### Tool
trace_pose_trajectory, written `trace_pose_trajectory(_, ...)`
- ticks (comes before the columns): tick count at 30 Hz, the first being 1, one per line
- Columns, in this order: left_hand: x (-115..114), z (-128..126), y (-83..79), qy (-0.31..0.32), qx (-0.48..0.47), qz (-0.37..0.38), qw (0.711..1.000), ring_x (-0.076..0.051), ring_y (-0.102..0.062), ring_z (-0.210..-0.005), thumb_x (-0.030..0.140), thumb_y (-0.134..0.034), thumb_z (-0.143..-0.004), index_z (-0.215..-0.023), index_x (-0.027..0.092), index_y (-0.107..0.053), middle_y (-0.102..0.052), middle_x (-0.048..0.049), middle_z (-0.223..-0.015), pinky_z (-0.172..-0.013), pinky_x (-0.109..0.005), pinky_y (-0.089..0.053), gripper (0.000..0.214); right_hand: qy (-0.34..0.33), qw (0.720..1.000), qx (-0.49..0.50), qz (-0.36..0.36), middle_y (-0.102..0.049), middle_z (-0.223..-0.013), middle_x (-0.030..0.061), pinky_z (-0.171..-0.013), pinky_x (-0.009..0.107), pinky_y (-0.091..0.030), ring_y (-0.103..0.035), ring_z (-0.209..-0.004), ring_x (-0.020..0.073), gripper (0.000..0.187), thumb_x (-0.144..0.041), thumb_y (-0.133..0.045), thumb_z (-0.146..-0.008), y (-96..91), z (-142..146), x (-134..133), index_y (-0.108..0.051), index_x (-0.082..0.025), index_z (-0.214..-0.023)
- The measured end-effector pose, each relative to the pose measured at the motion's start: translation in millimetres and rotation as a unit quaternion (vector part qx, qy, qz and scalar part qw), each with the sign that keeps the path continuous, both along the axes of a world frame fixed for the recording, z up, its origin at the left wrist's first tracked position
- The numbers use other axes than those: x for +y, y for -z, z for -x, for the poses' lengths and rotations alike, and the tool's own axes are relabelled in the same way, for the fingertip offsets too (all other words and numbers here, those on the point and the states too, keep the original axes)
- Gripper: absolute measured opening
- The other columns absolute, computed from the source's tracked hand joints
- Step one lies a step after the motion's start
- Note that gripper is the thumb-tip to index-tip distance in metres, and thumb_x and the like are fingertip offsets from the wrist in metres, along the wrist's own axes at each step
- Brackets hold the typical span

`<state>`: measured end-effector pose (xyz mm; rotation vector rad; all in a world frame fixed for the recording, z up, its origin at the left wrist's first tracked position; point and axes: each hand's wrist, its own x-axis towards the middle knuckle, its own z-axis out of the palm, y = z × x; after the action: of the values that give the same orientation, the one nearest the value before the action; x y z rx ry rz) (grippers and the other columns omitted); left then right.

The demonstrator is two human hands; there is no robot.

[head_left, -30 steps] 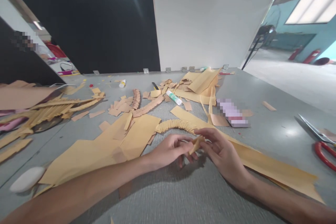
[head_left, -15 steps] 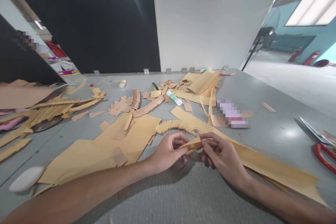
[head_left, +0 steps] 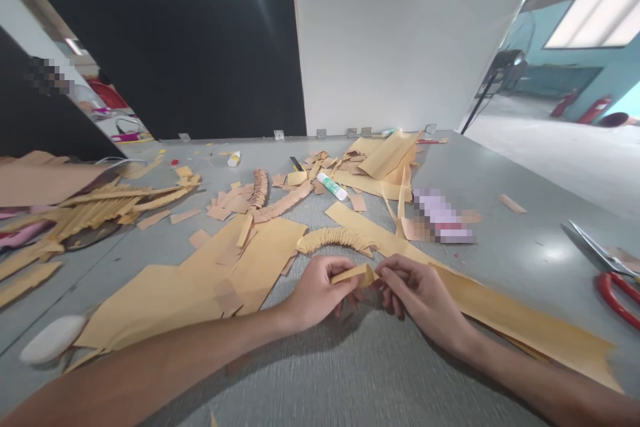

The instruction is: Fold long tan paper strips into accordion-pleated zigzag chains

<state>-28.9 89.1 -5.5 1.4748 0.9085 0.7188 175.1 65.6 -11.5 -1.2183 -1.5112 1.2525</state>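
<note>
Pinching a folded paper strip (head_left: 351, 274) with your left hand (head_left: 319, 288) and right hand (head_left: 424, 290), one at each end; it's over the table (head_left: 320, 373), your side of the pleated arc (head_left: 334, 238).

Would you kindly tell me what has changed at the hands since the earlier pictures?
The small yellow paper piece has shifted toward the left hand, its right end now at the fingertips of the right hand; nothing was visibly let go. The pleated paper arc, glue stick and scissors stayed put.
</note>
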Motion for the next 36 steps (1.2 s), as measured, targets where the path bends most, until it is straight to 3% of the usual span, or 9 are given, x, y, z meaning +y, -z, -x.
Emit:
trace_pose_trajectory(8,-0.6,-0.3,1.2,-0.002,0.017,-0.029,0.999,-0.010,-0.054,-0.051,0.039,-0.059,-0.095,-0.085,0.015,-0.072,-0.067,-0.0038,-0.073,-0.041,-0.019,-0.039,0.029,-0.032,0.999,-0.030,-0.011,-0.061,-0.064,-0.0001,-0.050,0.023,-0.040,-0.054,-0.054,0.0120,0.033,-0.049,-0.058,-0.097,-3.1,-1.5,-1.3,-0.064,-0.017,-0.088)
trace_pose_trajectory(20,-2.0,0.3,0.5,-0.004,0.026,-0.036,0.999,-0.011,-0.053,-0.052,0.027,-0.061,-0.090,-0.078,0.015,-0.071,-0.064,-0.0026,-0.066,-0.044,-0.019,-0.038,0.020,-0.011,0.999,-0.035,-0.015,-0.065,-0.065,0.0006,-0.048,0.023,-0.041,-0.052,-0.050,0.0111,0.027,-0.039,-0.059,-0.096,-1.4,-3.1,0.0,-0.064,-0.018,-0.079)
trace_pose_trajectory(27,-3.1,-0.9,-1.9,0.002,0.039,-0.043,0.998,-0.010,-0.052,-0.050,0.030,-0.061,-0.092,-0.076,0.014,-0.071,-0.065,-0.0023,-0.067,-0.044,-0.019,-0.038,0.025,0.021,0.999,-0.043,-0.013,-0.062,-0.060,-0.0004,-0.043,0.021,-0.040,-0.053,-0.048,0.0110,0.023,-0.033,-0.061,-0.093,-0.5,-3.5,-0.8,-0.065,-0.018,-0.076)
trace_pose_trajectory(32,-1.5,0.0,0.0,-0.014,0.024,-0.027,0.999,-0.011,-0.056,-0.051,0.040,-0.060,-0.094,-0.079,0.014,-0.069,-0.068,-0.0044,-0.072,-0.043,-0.019,-0.041,0.031,0.087,0.996,-0.034,-0.004,-0.060,-0.056,-0.0020,-0.040,0.019,-0.035,-0.047,-0.044,0.0090,0.024,-0.031,-0.060,-0.092,-0.1,-5.4,0.5,-0.059,-0.019,-0.071)
trace_pose_trajectory(36,-1.2,0.0,0.0,-0.021,-0.007,-0.018,1.000,-0.012,-0.059,-0.055,0.044,-0.059,-0.095,-0.080,0.014,-0.067,-0.069,-0.0051,-0.074,-0.044,-0.019,-0.043,0.034,0.094,0.994,-0.062,-0.014,-0.063,-0.059,-0.0010,-0.041,0.020,-0.035,-0.048,-0.044,0.0093,0.027,-0.039,-0.063,-0.093,3.4,-4.6,-0.6,-0.058,-0.019,-0.075)
